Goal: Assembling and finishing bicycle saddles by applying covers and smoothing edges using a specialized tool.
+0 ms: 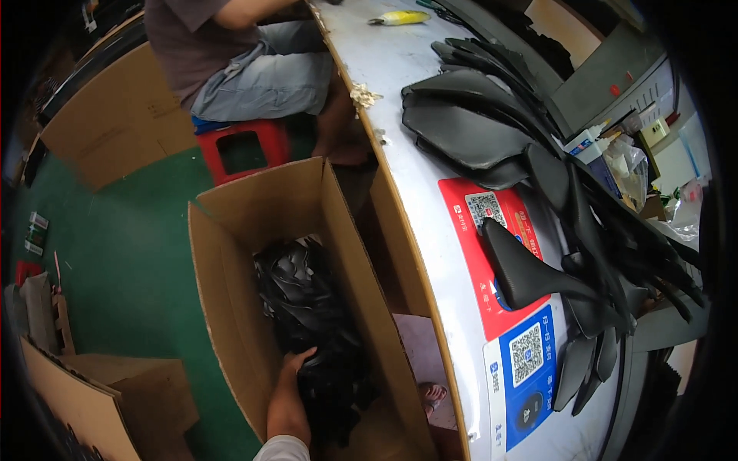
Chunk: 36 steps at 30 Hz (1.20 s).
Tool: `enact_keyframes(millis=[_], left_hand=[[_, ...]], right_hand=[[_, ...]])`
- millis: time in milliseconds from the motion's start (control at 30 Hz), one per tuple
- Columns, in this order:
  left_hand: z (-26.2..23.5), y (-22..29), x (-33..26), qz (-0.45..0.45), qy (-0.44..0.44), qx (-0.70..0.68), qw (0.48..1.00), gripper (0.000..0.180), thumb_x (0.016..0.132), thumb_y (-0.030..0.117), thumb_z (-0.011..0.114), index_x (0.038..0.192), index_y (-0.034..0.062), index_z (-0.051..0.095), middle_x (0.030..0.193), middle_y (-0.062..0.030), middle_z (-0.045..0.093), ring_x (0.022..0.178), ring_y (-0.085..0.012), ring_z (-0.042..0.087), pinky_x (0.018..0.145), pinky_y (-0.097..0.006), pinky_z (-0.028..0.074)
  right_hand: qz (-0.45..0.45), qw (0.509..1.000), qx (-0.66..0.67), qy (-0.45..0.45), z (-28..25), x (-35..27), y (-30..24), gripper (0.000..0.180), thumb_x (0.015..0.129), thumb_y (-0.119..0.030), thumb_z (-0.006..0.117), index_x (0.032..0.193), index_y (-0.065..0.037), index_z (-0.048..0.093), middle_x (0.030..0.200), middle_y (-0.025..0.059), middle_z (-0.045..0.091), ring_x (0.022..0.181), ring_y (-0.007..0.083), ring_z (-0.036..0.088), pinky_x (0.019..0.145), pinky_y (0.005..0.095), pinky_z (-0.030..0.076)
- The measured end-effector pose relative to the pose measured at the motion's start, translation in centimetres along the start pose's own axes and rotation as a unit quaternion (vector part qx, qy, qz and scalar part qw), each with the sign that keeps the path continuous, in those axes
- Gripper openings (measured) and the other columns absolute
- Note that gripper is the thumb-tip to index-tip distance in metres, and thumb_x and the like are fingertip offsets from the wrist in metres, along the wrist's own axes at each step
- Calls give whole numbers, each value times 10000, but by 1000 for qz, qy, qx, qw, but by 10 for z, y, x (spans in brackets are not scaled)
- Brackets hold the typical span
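My left hand (291, 367) reaches down into a tall open cardboard box (211, 288) beside the table. Its thumb lies across a pile of glossy black moulded parts (301, 296), and the other fingers curl out of sight among them, so the hand is closed on the pile's near side. The parts look thin and curved; their exact kind cannot be made out. My right hand is not in view. On the white table, larger matt black curved panels (465, 131) lie heaped, and a narrow black piece (523, 269) rests partly over a red printed sheet (470, 261).
A person in grey shorts (265, 84) sits on a red stool (244, 150) beyond the box. A yellow-handled cutter (401, 18) lies at the table's far end. A blue printed sheet (503, 392) is near me. Cardboard (115, 119) stands on the green floor (138, 238); bottles and bags crowd the right.
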State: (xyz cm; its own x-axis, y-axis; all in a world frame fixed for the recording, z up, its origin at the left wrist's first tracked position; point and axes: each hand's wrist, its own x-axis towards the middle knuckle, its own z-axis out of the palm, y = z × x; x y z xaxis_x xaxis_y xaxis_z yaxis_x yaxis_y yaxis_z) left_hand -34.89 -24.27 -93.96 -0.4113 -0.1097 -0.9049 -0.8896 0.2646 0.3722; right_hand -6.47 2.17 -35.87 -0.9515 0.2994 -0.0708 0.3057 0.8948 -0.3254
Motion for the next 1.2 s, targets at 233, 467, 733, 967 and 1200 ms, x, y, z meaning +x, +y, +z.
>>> enact_keyframes(millis=[233, 467, 733, 967, 1200], left_hand=[[31, -29, 11, 17, -30, -152, 988, 970, 684, 557, 904, 1393, 0, 546, 1370, -190, 616, 1232, -376, 605, 1071, -468, 484], [25, -27, 32, -142, -251, -288, 913, 1032, 747, 748, 752, 1535, 149, 459, 1512, -54, 535, 1422, -306, 439, 1142, -585, 338], [24, 51, -37, -69, -366, 270, 888, 1073, 695, 631, 862, 1541, 118, 445, 1542, -78, 491, 1367, -278, 480, 1082, -468, 440], [32, 28, 3, 47, -227, 279, 932, 1095, 608, 631, 903, 1366, -88, 575, 1392, -212, 608, 1296, -325, 578, 1101, -438, 447], [75, -21, -8, 118, 131, 243, 954, 1246, 493, 634, 948, 1381, -107, 485, 1468, -307, 477, 1418, -405, 431, 1113, -487, 447]], right_hand=[[-18, 997, -46, -60, -10, 5, -1, 1118, 747, -544, 834, 1509, 122, 357, 1488, 300, 484, 1418, 465, 435, 1166, 576, 306], [-65, 997, -21, -38, -13, 10, -5, 1134, 764, -548, 830, 1522, 132, 331, 1493, 292, 490, 1414, 450, 447, 1179, 550, 295], [-15, 993, -11, 113, 5, 15, -8, 307, 1026, -136, 543, 1295, -76, 679, 1297, 167, 674, 1264, 350, 601, 1100, 507, 432], [-9, 994, -42, 97, 4, 16, -2, 311, 1000, -116, 563, 1283, -84, 688, 1228, 187, 699, 1215, 357, 629, 1044, 494, 478], [-84, 989, -85, 90, 1, 9, 13, 331, 1049, -111, 489, 1338, -19, 622, 1276, 186, 666, 1214, 286, 626, 1066, 435, 485]])
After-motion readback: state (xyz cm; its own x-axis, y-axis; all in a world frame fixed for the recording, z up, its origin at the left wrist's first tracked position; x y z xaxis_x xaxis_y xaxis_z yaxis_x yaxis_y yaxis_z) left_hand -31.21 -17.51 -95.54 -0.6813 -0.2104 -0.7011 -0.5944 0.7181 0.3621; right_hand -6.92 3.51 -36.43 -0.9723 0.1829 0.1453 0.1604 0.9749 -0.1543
